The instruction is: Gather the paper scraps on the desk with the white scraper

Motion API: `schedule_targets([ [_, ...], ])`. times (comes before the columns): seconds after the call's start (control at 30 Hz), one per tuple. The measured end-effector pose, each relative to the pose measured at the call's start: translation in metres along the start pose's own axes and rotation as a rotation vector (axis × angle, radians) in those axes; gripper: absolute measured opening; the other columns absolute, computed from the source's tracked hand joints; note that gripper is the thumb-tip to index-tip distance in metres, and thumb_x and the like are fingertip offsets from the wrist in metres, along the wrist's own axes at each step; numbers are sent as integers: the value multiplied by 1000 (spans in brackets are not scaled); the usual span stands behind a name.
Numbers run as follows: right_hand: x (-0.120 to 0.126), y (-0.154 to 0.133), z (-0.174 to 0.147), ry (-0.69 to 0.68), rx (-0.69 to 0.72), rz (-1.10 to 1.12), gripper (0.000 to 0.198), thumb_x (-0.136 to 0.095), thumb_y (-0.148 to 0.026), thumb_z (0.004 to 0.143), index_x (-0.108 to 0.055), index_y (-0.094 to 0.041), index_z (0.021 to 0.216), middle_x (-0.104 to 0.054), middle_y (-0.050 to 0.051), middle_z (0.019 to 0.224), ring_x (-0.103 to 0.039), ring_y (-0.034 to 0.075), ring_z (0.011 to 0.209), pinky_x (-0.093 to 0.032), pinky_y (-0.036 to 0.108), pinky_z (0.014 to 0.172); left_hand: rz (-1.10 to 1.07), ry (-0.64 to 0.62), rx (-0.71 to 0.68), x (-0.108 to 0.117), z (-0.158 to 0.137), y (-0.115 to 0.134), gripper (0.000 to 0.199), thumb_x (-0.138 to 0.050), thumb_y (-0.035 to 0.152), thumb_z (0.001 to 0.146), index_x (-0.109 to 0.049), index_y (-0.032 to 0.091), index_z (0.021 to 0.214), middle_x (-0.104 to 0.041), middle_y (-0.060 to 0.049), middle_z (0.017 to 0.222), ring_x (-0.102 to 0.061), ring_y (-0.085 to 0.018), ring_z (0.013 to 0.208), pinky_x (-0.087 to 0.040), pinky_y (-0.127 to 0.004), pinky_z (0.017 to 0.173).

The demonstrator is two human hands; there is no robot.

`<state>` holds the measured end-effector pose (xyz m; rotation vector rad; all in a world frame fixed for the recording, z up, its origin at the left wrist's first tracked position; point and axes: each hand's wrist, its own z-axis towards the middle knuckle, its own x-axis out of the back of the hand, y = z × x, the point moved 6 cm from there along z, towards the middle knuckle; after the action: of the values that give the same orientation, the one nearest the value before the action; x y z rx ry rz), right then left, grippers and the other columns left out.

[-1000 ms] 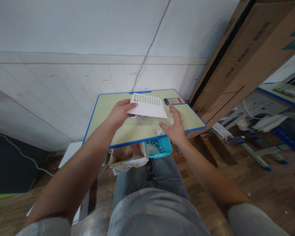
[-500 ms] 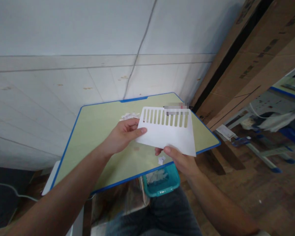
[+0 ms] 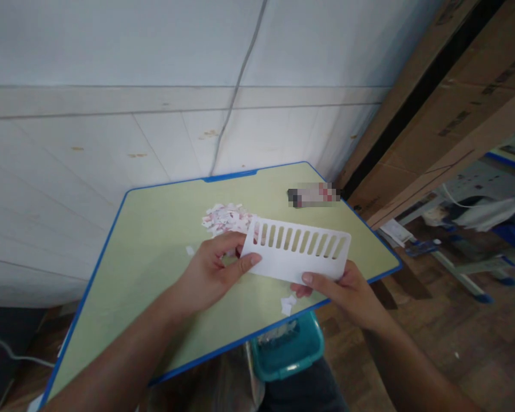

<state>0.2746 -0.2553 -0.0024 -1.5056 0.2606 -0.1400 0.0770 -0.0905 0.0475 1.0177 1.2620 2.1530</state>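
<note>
A white card sheet (image 3: 283, 264) with a row of slots cut along its far side is held up over the table, tilted. My left hand (image 3: 217, 266) is closed on its left edge, thumb on top and fingers behind. At the near right corner my right hand (image 3: 339, 289) pinches the same sheet, thumb on its face. Behind the left hand lies a pile of small white paper scraps (image 3: 225, 218), partly hidden by the sheet. A few more paper scraps (image 3: 288, 304) lie by the table's near edge.
The pale green table (image 3: 154, 229) has a blue rim. A blurred-out object (image 3: 313, 195) lies at its far right. Below the near edge, a teal basket (image 3: 283, 366) with whitish pieces rests by my legs. Cardboard boxes (image 3: 438, 109) lean at the right; a wall stands behind.
The sheet has come nearer and lower in both hands and looks more foreshortened. More of the scrap pile and the blurred-out object now show. My view has shifted slightly.
</note>
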Motion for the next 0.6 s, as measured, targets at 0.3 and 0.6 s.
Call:
schedule_targets([
  [0.3,27,10,7,-61,162,37,44,-91,-69,92,-93,-25,95,-88,10,86,-83,31,80,-71,45,77,48,4,-83,-5,-3,10,11,-79,26,110,-88,32,110,-88,-4,116,-81,-30,111,-64,-46,98],
  [0.6,-6,2,2,-219,213,-497,33,-81,-44,107,-87,-42,139,-90,2,126,-83,31,118,-70,49,110,165,-145,-287,-28,-6,24,28,-73,14,114,-85,35,129,-87,0,109,-77,-24,99,-53,-42,96],
])
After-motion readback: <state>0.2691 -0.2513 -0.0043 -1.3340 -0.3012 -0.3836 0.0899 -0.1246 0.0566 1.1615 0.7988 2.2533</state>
